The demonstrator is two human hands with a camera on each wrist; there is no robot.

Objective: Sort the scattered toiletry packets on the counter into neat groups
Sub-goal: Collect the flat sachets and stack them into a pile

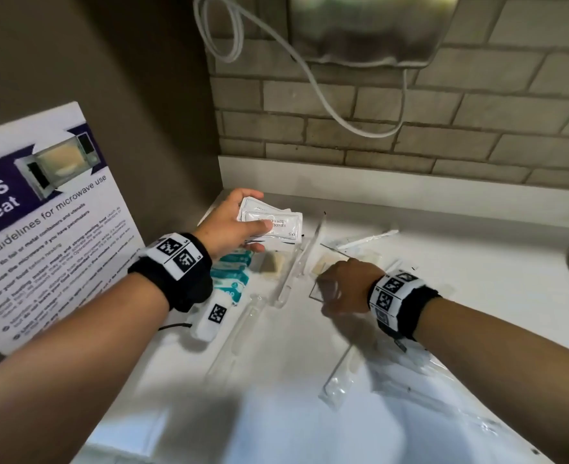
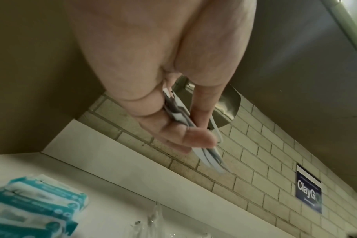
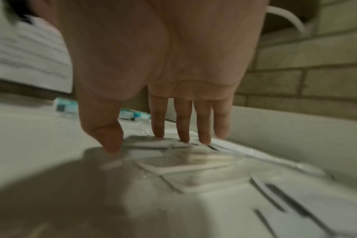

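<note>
My left hand (image 1: pixel 239 226) is raised over the counter's back left corner and pinches a small stack of white shampoo sachets (image 1: pixel 271 222) between thumb and fingers; the left wrist view shows the sachets (image 2: pixel 179 112) edge-on in that pinch. My right hand (image 1: pixel 346 289) reaches down to the middle of the white counter (image 1: pixel 477 262). Its straight fingertips (image 3: pixel 183 136) touch flat clear packets (image 3: pixel 173 161) holding pale pads. A pile of teal and white packets (image 1: pixel 231 276) lies under my left wrist. Long clear sleeves (image 1: pixel 296 262) lie between the hands.
A laminated microwave notice (image 1: pixel 42 212) leans at the left. A steel dispenser (image 1: pixel 370 28) and a looped white cable (image 1: pixel 326 105) hang on the brick wall above. More clear wrapped items (image 1: pixel 340 380) lie near my right forearm. A blue sign (image 2: pixel 308 188) is stuck on the wall.
</note>
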